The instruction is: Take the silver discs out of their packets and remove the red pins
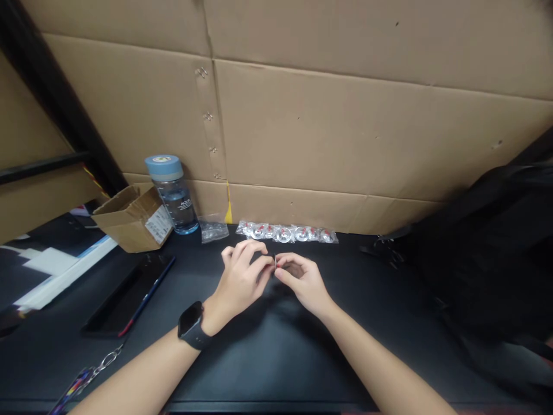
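Observation:
Over the middle of the black desk, my left hand (242,273) and my right hand (303,279) meet at the fingertips. Both pinch a small, thin round piece (275,262), seen nearly edge-on, dark on one side with a bit of red by my right fingers. Its exact kind is too small to make out. Just beyond my hands, against the cardboard, lies a row of clear plastic packets (284,233), holding shiny round pieces with red marks. An empty-looking clear plastic bag (215,230) lies left of the row. My left wrist wears a black watch (190,324).
A blue-lidded water bottle (175,196) stands beside an open cardboard box (129,219) at the back left. A phone (129,297) with a strap and metal chain (103,362) lies at left. A black bag (488,259) fills the right. Cardboard (345,132) walls the back.

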### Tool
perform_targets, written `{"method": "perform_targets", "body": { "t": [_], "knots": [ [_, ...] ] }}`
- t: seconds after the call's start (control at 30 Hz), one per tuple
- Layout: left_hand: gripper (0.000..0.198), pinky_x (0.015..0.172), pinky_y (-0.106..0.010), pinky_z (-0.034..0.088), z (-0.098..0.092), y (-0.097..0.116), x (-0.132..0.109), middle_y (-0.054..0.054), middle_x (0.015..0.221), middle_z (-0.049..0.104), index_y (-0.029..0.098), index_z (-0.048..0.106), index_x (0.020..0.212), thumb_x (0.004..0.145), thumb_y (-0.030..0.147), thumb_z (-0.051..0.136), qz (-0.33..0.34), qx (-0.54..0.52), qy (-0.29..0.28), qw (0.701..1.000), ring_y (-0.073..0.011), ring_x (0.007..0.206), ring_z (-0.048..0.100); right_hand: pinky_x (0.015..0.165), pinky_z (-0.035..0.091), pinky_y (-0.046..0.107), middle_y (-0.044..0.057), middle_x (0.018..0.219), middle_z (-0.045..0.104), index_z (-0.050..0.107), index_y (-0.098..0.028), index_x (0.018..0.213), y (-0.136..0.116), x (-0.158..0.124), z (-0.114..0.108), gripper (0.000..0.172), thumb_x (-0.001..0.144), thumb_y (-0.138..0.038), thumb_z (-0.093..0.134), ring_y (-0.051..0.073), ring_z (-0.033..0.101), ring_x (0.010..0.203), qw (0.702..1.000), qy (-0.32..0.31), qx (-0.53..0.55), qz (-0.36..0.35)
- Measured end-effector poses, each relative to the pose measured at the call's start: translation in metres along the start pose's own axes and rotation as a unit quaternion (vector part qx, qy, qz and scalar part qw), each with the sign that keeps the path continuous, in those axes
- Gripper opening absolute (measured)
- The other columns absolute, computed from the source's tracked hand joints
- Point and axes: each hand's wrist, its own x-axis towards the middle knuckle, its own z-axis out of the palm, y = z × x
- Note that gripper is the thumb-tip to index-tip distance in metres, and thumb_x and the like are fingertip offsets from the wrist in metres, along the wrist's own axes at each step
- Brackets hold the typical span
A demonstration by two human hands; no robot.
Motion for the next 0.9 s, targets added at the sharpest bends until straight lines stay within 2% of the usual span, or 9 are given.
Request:
{"method": "perform_targets", "body": {
  "t": [0.1, 0.2, 0.3, 0.4, 0.57, 0.63, 0.73, 0.9],
  "knots": [
    [0.01, 0.097, -0.049, 0.031, 0.001, 0.001, 0.002, -0.01, 0.113, 0.066, 0.024, 0.071, 0.093, 0.093, 0.024, 0.061, -0.031, -0.031, -0.001, 0.999, -0.0316, 0.118, 0.055, 0.094, 0.057, 0.035, 0.007, 0.123, 0.068, 0.071, -0.024, 0.095, -0.002, 0.001, -0.004, 0.016, 0.093, -0.04, 0.07, 0.022, 0.067, 0.113, 0.999, -0.015, -0.035, -0.022],
    [0.009, 0.098, -0.046, 0.036, 0.003, -0.002, 0.004, -0.008, 0.112, 0.066, 0.023, 0.069, 0.094, 0.094, 0.024, 0.06, -0.048, -0.103, -0.041, 0.993, -0.0277, 0.113, 0.057, 0.087, 0.057, 0.033, 0.007, 0.124, 0.064, 0.07, -0.024, 0.094, -0.002, 0.002, -0.007, 0.014, 0.096, -0.037, 0.064, 0.022, 0.064, 0.113, 0.995, -0.008, -0.098, -0.032],
    [0.018, 0.101, -0.042, 0.041, 0.006, -0.009, 0.006, -0.007, 0.117, 0.064, 0.024, 0.066, 0.11, 0.098, 0.023, 0.052, -0.097, -0.227, -0.061, 0.967, -0.0243, 0.115, 0.059, 0.088, 0.054, 0.034, 0.008, 0.125, 0.061, 0.067, -0.024, 0.092, -0.002, 0.002, -0.009, 0.013, 0.098, -0.032, 0.059, 0.022, 0.062, 0.113, 0.981, -0.005, -0.184, -0.053],
    [0.024, 0.106, -0.04, 0.044, 0.012, -0.014, 0.006, -0.007, 0.125, 0.063, 0.027, 0.068, 0.118, 0.101, 0.028, 0.051, -0.108, -0.314, -0.104, 0.938, -0.0234, 0.12, 0.058, 0.099, 0.05, 0.04, 0.008, 0.125, 0.06, 0.065, -0.024, 0.093, -0.003, 0.002, -0.012, 0.01, 0.098, -0.028, 0.058, 0.024, 0.058, 0.118, 0.965, -0.013, -0.248, -0.084],
    [0.023, 0.111, -0.045, 0.039, 0.021, -0.018, 0.003, -0.005, 0.131, 0.063, 0.031, 0.074, 0.115, 0.094, 0.038, 0.068, -0.077, -0.235, -0.184, 0.951, -0.0257, 0.122, 0.057, 0.106, 0.045, 0.048, 0.008, 0.13, 0.059, 0.064, -0.026, 0.095, -0.005, 0.003, -0.017, 0.007, 0.098, -0.025, 0.058, 0.027, 0.054, 0.123, 0.947, -0.013, -0.3, -0.109],
    [0.028, 0.11, -0.047, 0.037, 0.02, -0.023, 0.003, -0.005, 0.134, 0.062, 0.033, 0.072, 0.12, 0.095, 0.042, 0.066, -0.063, -0.199, -0.201, 0.957, -0.0272, 0.125, 0.055, 0.105, 0.046, 0.049, 0.008, 0.13, 0.06, 0.065, -0.026, 0.095, -0.004, 0.003, -0.021, 0.006, 0.096, -0.023, 0.06, 0.027, 0.054, 0.122, 0.935, -0.022, -0.333, -0.122],
    [0.034, 0.106, -0.046, 0.038, 0.016, -0.04, 0.004, -0.007, 0.131, 0.063, 0.033, 0.066, 0.13, 0.099, 0.042, 0.059, -0.048, -0.148, -0.209, 0.966, -0.0274, 0.123, 0.054, 0.103, 0.047, 0.048, 0.008, 0.129, 0.061, 0.067, -0.025, 0.092, -0.001, 0.004, -0.027, 0.005, 0.092, -0.02, 0.064, 0.027, 0.055, 0.118, 0.915, -0.073, -0.375, -0.128],
    [0.02, 0.098, -0.041, 0.035, 0.016, -0.069, 0.003, -0.005, 0.115, 0.068, 0.03, 0.075, 0.11, 0.095, 0.035, 0.063, -0.014, -0.075, -0.254, 0.964, -0.0259, 0.112, 0.057, 0.102, 0.048, 0.044, 0.007, 0.122, 0.063, 0.068, -0.024, 0.094, 0.006, 0.009, -0.049, 0.004, 0.091, -0.021, 0.068, 0.024, 0.059, 0.112, 0.906, -0.144, -0.386, -0.098]
  ]
}}
